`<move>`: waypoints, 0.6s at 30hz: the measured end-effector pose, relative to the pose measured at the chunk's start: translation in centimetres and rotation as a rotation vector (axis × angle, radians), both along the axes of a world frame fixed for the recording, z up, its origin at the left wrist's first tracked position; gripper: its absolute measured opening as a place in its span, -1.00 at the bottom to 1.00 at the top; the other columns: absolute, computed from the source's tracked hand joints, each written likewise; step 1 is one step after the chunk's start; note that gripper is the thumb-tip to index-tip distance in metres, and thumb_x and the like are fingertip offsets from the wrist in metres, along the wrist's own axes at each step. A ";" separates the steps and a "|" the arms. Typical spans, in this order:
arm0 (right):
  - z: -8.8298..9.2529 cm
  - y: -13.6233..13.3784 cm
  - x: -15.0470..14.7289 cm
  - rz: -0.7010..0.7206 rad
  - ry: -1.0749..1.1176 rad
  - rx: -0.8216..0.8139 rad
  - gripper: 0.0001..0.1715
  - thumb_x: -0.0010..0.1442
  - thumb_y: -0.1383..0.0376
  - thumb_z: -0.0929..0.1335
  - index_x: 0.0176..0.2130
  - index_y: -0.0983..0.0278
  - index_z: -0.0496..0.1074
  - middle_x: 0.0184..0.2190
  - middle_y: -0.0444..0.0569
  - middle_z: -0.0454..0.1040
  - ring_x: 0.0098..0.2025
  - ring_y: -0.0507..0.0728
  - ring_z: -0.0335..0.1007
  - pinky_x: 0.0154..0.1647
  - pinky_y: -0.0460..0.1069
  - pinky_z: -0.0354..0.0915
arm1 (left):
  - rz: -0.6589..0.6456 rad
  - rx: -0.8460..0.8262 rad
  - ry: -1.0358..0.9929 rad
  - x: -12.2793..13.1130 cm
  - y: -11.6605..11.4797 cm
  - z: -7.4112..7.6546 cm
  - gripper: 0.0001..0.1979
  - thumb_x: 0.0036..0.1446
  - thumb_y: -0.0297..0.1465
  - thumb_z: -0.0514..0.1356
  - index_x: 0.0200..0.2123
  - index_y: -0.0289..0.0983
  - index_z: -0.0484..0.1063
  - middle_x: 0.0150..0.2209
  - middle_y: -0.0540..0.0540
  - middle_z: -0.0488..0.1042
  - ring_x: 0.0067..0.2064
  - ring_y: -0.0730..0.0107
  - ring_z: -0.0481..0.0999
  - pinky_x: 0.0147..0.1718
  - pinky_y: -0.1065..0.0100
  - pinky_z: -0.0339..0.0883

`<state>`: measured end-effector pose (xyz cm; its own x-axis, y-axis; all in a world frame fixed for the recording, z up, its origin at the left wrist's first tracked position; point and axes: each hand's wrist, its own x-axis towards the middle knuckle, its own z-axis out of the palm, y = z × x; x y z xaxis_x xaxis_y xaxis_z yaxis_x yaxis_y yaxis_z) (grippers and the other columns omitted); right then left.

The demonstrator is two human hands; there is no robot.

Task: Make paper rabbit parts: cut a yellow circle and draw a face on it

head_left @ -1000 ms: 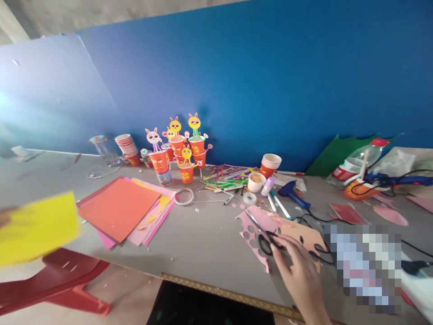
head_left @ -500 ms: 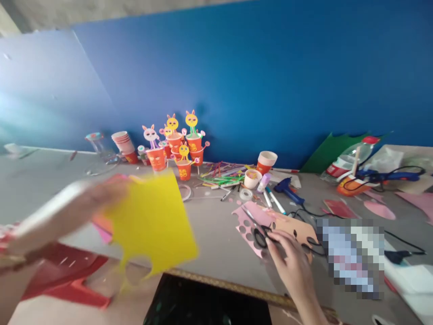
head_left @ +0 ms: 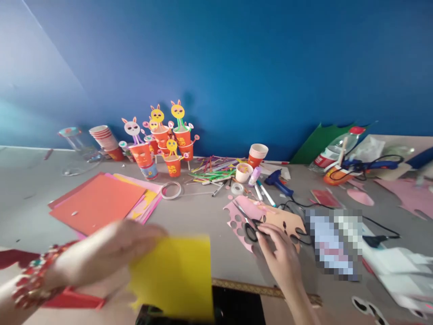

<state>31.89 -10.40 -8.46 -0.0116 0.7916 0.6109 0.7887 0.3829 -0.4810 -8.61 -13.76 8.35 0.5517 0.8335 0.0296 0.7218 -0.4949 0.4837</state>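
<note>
My left hand [head_left: 111, 253], a beaded bracelet at its wrist, grips a yellow sheet [head_left: 179, 275] by its left edge. The sheet is blurred, hangs over the table's front edge and has a ragged left side. My right hand [head_left: 280, 257] has its fingertips at the black handles of a pair of scissors [head_left: 251, 224]. The scissors lie on pink sheet scraps [head_left: 233, 216] with round holes cut out, beside a peach piece [head_left: 287, 219]. Left of centre lies a stack of orange, pink and yellow sheets [head_left: 101, 198].
Red paper cups with rabbit-faced figures [head_left: 173, 164] stand at the back, near stacked cups [head_left: 104, 137]. Coloured sticks [head_left: 216, 171], a tape roll [head_left: 171, 190], markers [head_left: 267, 193] and a blue glue gun [head_left: 279, 183] lie mid-table. A bottle [head_left: 341, 146] stands right; a black cord [head_left: 379, 228] crosses there.
My left hand has brought the yellow sheet down and to the right, uncovering the stack of sheets. My right hand remains at the scissors. The view has shifted slightly.
</note>
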 end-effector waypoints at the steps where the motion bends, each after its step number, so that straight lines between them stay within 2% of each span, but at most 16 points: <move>1: 0.4 -0.1 0.0 -0.013 0.013 0.018 -0.75 0.34 0.16 0.29 -0.16 0.22 0.50 -0.16 0.13 0.58 -0.08 0.30 0.51 -0.01 0.21 0.40 | 0.106 0.220 -0.070 0.0 1.3 1.1 -0.70 0.35 -0.20 0.04 0.00 -0.09 0.50 -0.40 0.08 0.59 -0.49 0.44 0.51 -0.53 0.49 0.42; 2: 1.0 -0.3 -0.1 -0.027 0.033 0.042 -0.77 0.33 0.17 0.31 -0.16 0.22 0.51 -0.16 0.13 0.58 -0.08 0.31 0.51 0.01 0.22 0.38 | 0.240 0.458 -0.116 0.2 2.2 1.8 -0.72 0.34 -0.26 0.08 0.05 -0.08 0.46 -0.41 0.10 0.57 -0.51 0.46 0.49 -0.50 0.48 0.43; 3: 1.5 -0.7 -0.2 -0.025 0.062 0.057 -0.79 0.32 0.18 0.33 -0.17 0.21 0.53 -0.17 0.14 0.58 -0.08 0.32 0.51 0.02 0.24 0.37 | 0.313 0.629 -0.150 0.7 2.6 2.1 -0.69 0.32 -0.33 0.10 0.10 -0.07 0.42 -0.32 0.08 0.60 -0.42 0.43 0.54 -0.39 0.43 0.49; 4: 2.1 -1.1 -0.5 0.005 0.100 0.048 -0.80 0.31 0.19 0.34 -0.19 0.20 0.54 -0.16 0.14 0.58 -0.07 0.33 0.51 0.03 0.24 0.37 | 0.304 0.738 -0.166 1.5 2.6 2.0 -0.63 0.31 -0.40 0.10 0.16 -0.06 0.37 -0.18 0.05 0.61 -0.29 0.36 0.60 -0.26 0.35 0.53; 5: 2.7 -1.6 -0.9 0.070 0.155 0.013 -0.80 0.30 0.17 0.35 -0.22 0.18 0.56 -0.15 0.14 0.59 -0.05 0.34 0.51 0.03 0.24 0.38 | 0.219 0.767 -0.160 2.6 2.5 1.5 -0.55 0.29 -0.46 0.10 0.21 -0.06 0.31 -0.02 0.02 0.58 -0.12 0.26 0.61 -0.10 0.25 0.53; 6: 3.2 -2.1 -1.5 0.186 0.211 -0.095 -0.74 0.31 0.12 0.33 -0.16 0.16 0.58 -0.08 0.16 0.57 0.03 0.37 0.48 0.06 0.25 0.38 | 0.079 0.757 -0.140 4.0 2.2 0.6 -0.50 0.28 -0.49 0.07 0.25 -0.06 0.26 0.10 -0.03 0.51 0.03 0.16 0.56 0.01 0.13 0.48; 7: 3.6 -2.5 -2.3 0.316 0.280 -0.204 -0.59 0.31 0.00 0.31 -0.03 0.15 0.56 0.00 0.18 0.55 0.09 0.41 0.44 0.06 0.27 0.39 | -0.021 0.754 -0.129 5.6 1.9 -0.5 -0.49 0.28 -0.50 0.04 0.27 -0.07 0.24 0.17 -0.06 0.47 0.12 0.11 0.51 0.06 0.07 0.45; 8: 3.8 -2.8 -3.3 0.427 0.385 -0.289 -0.36 0.26 -0.16 0.28 0.12 0.16 0.47 0.05 0.21 0.52 0.13 0.45 0.42 0.06 0.29 0.40 | -0.089 0.729 -0.115 7.3 1.7 -1.8 -0.49 0.29 -0.50 0.01 0.28 -0.08 0.24 0.19 -0.07 0.44 0.15 0.10 0.48 0.07 0.07 0.45; 9: 4.0 -2.9 -4.5 0.480 0.496 -0.372 -0.19 0.20 -0.25 0.28 0.22 0.14 0.38 0.07 0.19 0.52 0.14 0.45 0.42 0.05 0.29 0.43 | -0.157 0.654 -0.073 9.0 1.6 -3.1 -0.49 0.31 -0.50 -0.01 0.29 -0.09 0.22 0.22 -0.09 0.41 0.17 0.11 0.47 0.06 0.09 0.45; 10: 4.1 -2.8 -5.6 0.467 0.598 -0.430 -0.14 0.18 -0.28 0.28 0.25 0.14 0.34 0.04 0.17 0.55 0.12 0.43 0.45 0.02 0.28 0.46 | -0.236 0.540 -0.011 10.5 1.6 -4.3 -0.50 0.32 -0.48 0.00 0.30 -0.11 0.20 0.27 -0.11 0.35 0.19 0.11 0.44 0.05 0.11 0.45; 12: 4.2 -1.7 -7.5 0.350 0.738 -0.549 -0.28 0.23 -0.16 0.33 0.20 0.18 0.41 0.00 0.14 0.58 0.10 0.38 0.47 0.06 0.25 0.45 | -0.328 0.394 0.004 12.2 2.2 -6.3 -0.44 0.28 -0.22 0.11 0.31 -0.22 0.20 0.34 -0.25 0.22 0.26 -0.10 0.34 0.06 0.00 0.43; 13: 4.4 -1.0 -8.1 0.315 0.784 -0.565 -0.32 0.21 -0.14 0.37 0.14 0.20 0.47 -0.03 0.14 0.60 0.08 0.37 0.49 0.08 0.24 0.44 | -0.373 0.361 -0.025 12.3 2.8 -7.0 -0.39 0.25 -0.11 0.15 0.29 -0.20 0.21 0.33 -0.27 0.24 0.25 -0.14 0.34 0.07 -0.04 0.41; 14: 4.6 -0.1 -8.3 0.339 0.806 -0.591 -0.36 0.20 -0.13 0.38 0.08 0.21 0.52 -0.04 0.13 0.61 0.06 0.37 0.50 0.10 0.24 0.42 | -0.380 0.351 -0.082 11.8 3.6 -7.5 -0.45 0.25 -0.13 0.16 0.26 -0.15 0.24 0.28 -0.24 0.32 0.22 -0.08 0.38 0.07 -0.01 0.41; 15: 4.9 0.6 -8.3 0.375 0.820 -0.613 -0.40 0.20 -0.12 0.38 0.04 0.21 0.55 -0.06 0.12 0.62 0.03 0.36 0.52 0.09 0.23 0.43 | -0.336 0.371 -0.173 11.0 4.6 -7.7 -0.55 0.27 -0.21 0.15 0.20 -0.12 0.29 0.21 -0.20 0.42 0.16 0.01 0.44 0.06 0.04 0.41; 16: 5.3 1.4 -8.0 0.408 0.824 -0.628 -0.42 0.19 -0.12 0.39 0.00 0.21 0.57 -0.07 0.10 0.63 0.00 0.35 0.54 0.08 0.23 0.44 | -0.234 0.419 -0.247 9.8 5.6 -7.8 -0.65 0.30 -0.31 0.13 0.14 -0.09 0.33 0.15 -0.15 0.47 0.11 0.09 0.48 0.06 0.07 0.39; 18: 6.1 2.5 -7.0 0.430 0.796 -0.656 -0.42 0.18 -0.14 0.39 -0.03 0.21 0.59 -0.09 0.10 0.64 -0.01 0.36 0.55 0.05 0.23 0.45 | 0.075 0.456 -0.375 7.1 7.8 -7.8 -0.73 0.32 -0.40 0.10 0.07 -0.11 0.38 0.17 -0.14 0.42 0.18 0.13 0.42 0.12 0.07 0.32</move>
<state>24.93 -7.94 -2.39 -0.1538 0.9876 0.0314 0.0283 0.0362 -0.9989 -1.55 -5.94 0.57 0.3745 0.7272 0.5752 0.5841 -0.6668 0.4627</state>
